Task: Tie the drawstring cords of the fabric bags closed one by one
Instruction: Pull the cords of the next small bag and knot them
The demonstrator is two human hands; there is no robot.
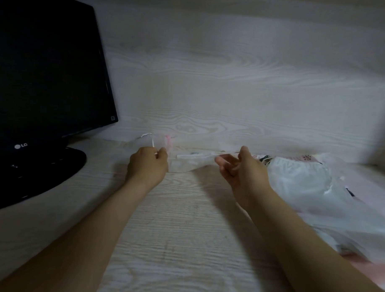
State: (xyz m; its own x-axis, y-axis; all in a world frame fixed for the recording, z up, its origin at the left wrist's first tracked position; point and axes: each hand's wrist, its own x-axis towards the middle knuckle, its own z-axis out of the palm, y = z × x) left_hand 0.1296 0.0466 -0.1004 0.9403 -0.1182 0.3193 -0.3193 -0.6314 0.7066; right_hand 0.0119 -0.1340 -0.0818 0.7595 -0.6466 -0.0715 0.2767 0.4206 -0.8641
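Note:
A sheer white fabric bag [191, 162] lies stretched across the pale wooden desk near the back wall. My left hand [147, 166] is curled at the bag's left end and pinches its thin white drawstring cord [152, 142], which loops up above the fist. A small pink bit [168, 139] shows beside that cord. My right hand [238, 168] hovers palm-up at the bag's right end with its fingers loosely spread, touching the fabric edge and gripping nothing that I can make out. The picture is blurred by motion.
A black LG monitor [42, 70] on a round base [46, 172] fills the left side. A heap of white and pink fabric bags [315, 185] lies at the right, running toward the near right corner. The wood-grain wall [228, 79] stands close behind.

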